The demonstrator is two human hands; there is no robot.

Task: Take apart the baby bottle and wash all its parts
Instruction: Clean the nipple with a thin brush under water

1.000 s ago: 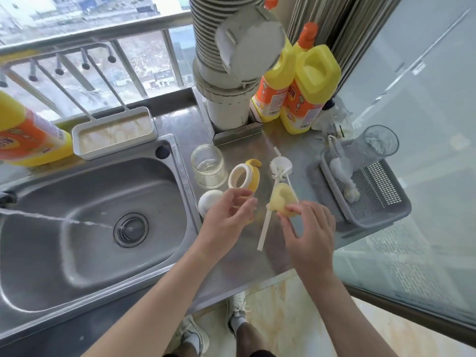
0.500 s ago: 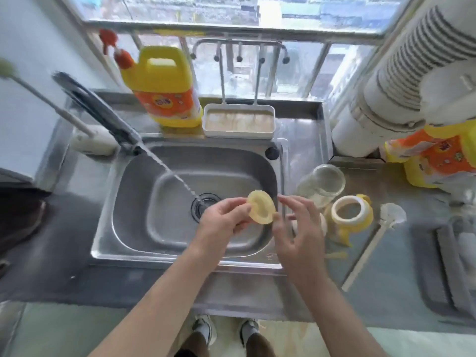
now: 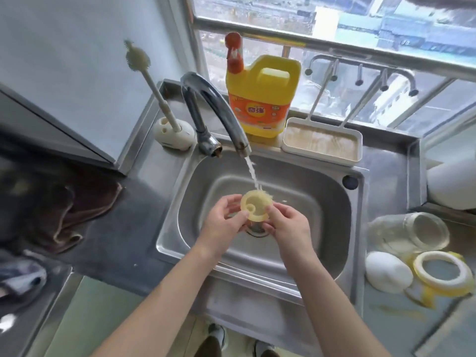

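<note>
Nipple [image 3: 256,205] between left hand [image 3: 223,222] and right hand [image 3: 288,222], under water.

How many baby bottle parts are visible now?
4: nipple under the water, held in both hands; glass bottle, white cap and yellow ring on the right counter. Others may be off-frame.

Both forearms bare, no sleeves; hands [image 3: 255,225] without rings or gloves; feet in possibly grey-white sneakers [image 3: 217,340].

Head cam, close, down over sink [image 3: 180,202].
</note>
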